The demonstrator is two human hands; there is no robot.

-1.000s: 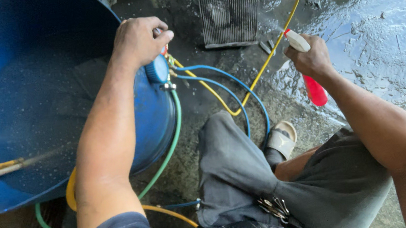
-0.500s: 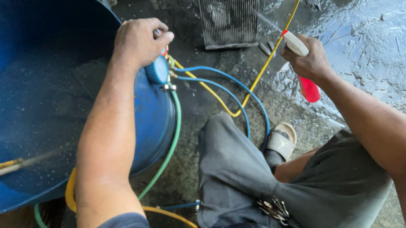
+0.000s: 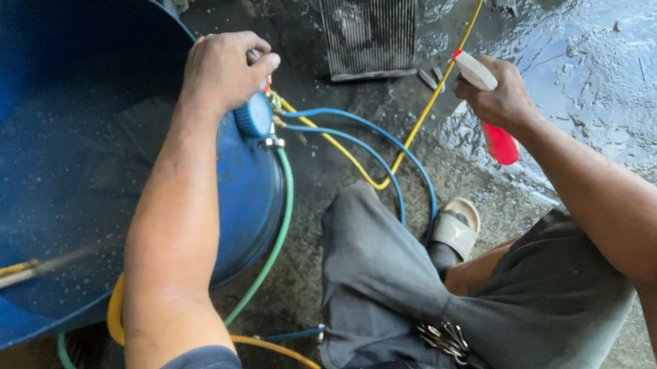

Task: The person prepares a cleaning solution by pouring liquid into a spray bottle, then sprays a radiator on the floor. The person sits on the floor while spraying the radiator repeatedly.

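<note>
Left hand clamped on the gauge fitting at the blue drum's rim; right hand gripping a red spray bottle.

I judge spraying is in hand: nozzle aimed at the finned radiator core on wet floor. Next calls for steady aim, trigger squeezes. Both arms extended, well apart.

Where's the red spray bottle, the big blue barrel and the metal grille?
red spray bottle point(image 3: 500, 144), head view, red body.
big blue barrel point(image 3: 253, 192), head view, outer wall.
metal grille point(image 3: 372, 32), head view, finned face.
</note>
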